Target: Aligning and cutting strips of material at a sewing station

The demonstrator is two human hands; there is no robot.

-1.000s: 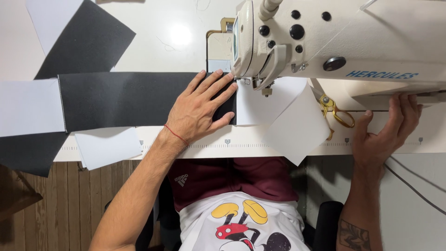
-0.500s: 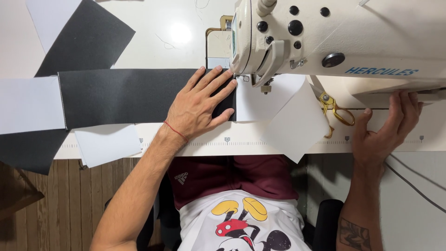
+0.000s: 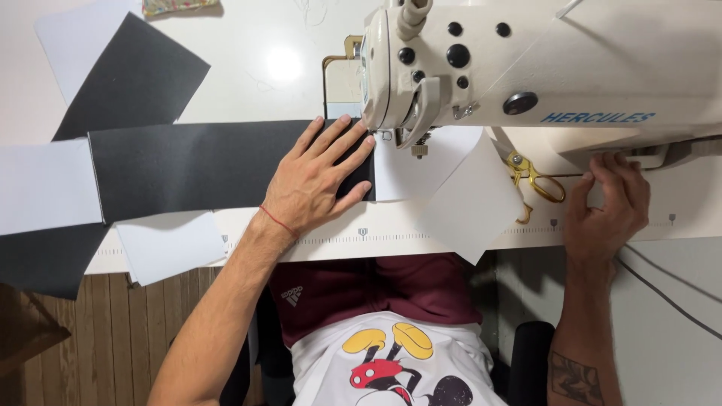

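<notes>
My left hand (image 3: 320, 180) lies flat on the black fabric strip (image 3: 195, 169), fingers spread, their tips just left of the needle (image 3: 420, 146) of the cream sewing machine (image 3: 541, 68); the strip's long axis runs left to right along the white table (image 3: 256, 68), and its right end meets white fabric (image 3: 451, 188) under the machine head; this hand is the nearer one; my right hand (image 3: 605, 207) rests at the table's near edge, well to the right, fingers curled, gripping nothing I can see, beside gold-handled scissors (image 3: 534, 177); the strip looks matte, dark, smooth.

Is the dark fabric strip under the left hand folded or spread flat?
Spread flat: the dark fabric strip lies unfolded across the table, with the left hand palm-down on it.
</notes>
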